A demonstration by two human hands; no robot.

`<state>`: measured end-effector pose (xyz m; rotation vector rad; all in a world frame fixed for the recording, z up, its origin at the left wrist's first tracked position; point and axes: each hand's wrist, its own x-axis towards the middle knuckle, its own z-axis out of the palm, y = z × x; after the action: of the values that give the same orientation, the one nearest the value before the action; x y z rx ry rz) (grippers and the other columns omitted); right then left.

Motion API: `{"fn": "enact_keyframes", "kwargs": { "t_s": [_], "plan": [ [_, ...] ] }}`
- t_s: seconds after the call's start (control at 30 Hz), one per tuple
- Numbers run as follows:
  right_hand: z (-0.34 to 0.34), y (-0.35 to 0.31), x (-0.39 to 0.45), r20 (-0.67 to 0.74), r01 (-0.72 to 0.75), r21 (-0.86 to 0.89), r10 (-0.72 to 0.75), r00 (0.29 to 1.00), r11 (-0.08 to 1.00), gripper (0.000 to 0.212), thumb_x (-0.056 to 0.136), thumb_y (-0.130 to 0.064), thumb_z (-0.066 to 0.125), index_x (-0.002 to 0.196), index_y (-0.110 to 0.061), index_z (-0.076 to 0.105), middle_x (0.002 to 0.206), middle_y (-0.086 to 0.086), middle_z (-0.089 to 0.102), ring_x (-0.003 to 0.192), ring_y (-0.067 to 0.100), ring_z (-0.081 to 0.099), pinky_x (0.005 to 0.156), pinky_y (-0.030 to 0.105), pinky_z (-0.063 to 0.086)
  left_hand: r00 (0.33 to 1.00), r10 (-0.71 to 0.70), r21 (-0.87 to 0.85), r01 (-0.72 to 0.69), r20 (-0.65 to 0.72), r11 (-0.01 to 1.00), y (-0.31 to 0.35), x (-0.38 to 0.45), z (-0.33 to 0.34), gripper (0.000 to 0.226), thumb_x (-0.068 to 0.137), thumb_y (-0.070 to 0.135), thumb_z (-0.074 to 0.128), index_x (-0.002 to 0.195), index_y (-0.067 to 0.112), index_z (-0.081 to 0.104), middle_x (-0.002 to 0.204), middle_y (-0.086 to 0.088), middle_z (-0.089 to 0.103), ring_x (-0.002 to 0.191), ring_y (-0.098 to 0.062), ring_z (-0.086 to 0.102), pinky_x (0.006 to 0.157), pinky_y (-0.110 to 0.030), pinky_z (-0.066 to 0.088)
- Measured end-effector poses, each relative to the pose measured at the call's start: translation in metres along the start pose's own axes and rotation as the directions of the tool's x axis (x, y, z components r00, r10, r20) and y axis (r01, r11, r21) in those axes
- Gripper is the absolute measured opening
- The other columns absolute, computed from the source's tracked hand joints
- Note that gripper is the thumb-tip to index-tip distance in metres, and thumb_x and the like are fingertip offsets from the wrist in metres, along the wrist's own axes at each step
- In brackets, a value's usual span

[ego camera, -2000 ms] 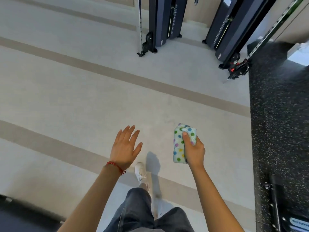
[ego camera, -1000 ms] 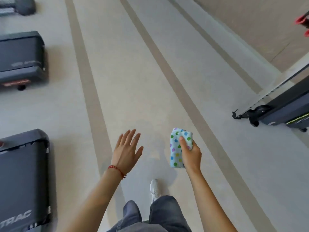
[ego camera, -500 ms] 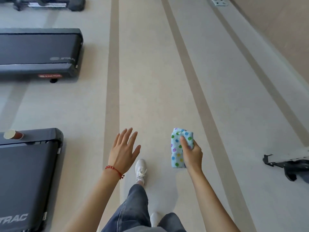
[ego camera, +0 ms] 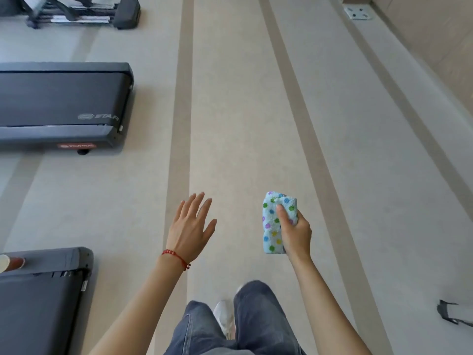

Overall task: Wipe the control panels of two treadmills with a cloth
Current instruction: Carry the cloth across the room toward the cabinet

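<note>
Cloth [ego camera: 275, 221]: folded wad, pale blue w/ multi-colour dots, held upright over floor [ego camera: 256, 124]; lower right part hidden by fingers.
R hand [ego camera: 294, 231]: clenched round cloth, thumb pressed on its front.
L hand [ego camera: 190, 226]: empty, fingers spread, red bracelet [ego camera: 176, 257] at wrist; well apart from cloth.
Near treadmill [ego camera: 43, 301]: deck end only, cut off at left edge; cup [ego camera: 10, 263] on it, half out of frame.
Far treadmill [ego camera: 64, 106]: also cut off at left; panels not in view.

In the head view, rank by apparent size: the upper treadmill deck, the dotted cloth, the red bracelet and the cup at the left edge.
1. Upper treadmill deck, cut by the frame.
2. Dotted cloth, in the right hand.
3. Red bracelet and cup: look alike; the cup is partly cropped, so unranked.
</note>
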<state>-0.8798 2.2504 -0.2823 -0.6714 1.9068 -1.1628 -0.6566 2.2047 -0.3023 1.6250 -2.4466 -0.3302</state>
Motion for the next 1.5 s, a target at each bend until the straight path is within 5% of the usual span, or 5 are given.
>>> {"fn": "enact_keyframes", "kwargs": {
  "t_s": [0.6, 1.5],
  "plan": [
    [0.102, -0.171, 0.345, 0.052, 0.013, 0.001, -0.013, 0.999, 1.0, 0.019, 0.085, -0.041, 0.062, 0.075, -0.025, 0.06, 0.077, -0.004, 0.065, 0.076, 0.018, 0.066, 0.07, 0.032, 0.055, 0.998, -0.036, 0.056, 0.039, -0.05, 0.998, -0.056, 0.381, -0.017, 0.068, 0.098, 0.05, 0.012, 0.124, 0.004, 0.056, 0.129, -0.018, 0.055, 0.118, -0.037, 0.051, 0.099, -0.05, 0.037],
    [0.368, -0.438, 0.848, 0.061, -0.005, 0.046, 0.002, 0.998, 0.999, 0.01, 0.085, -0.038, 0.063, 0.082, -0.029, 0.062, 0.084, -0.005, 0.068, 0.082, 0.018, 0.068, 0.073, 0.034, 0.057, 0.997, -0.056, 0.064, 0.059, -0.047, 0.996, -0.255, 0.979, -0.053, 0.068, 0.098, 0.051, 0.013, 0.127, 0.005, 0.053, 0.131, -0.019, 0.053, 0.119, -0.038, 0.05, 0.101, -0.049, 0.031]
  ]
}}
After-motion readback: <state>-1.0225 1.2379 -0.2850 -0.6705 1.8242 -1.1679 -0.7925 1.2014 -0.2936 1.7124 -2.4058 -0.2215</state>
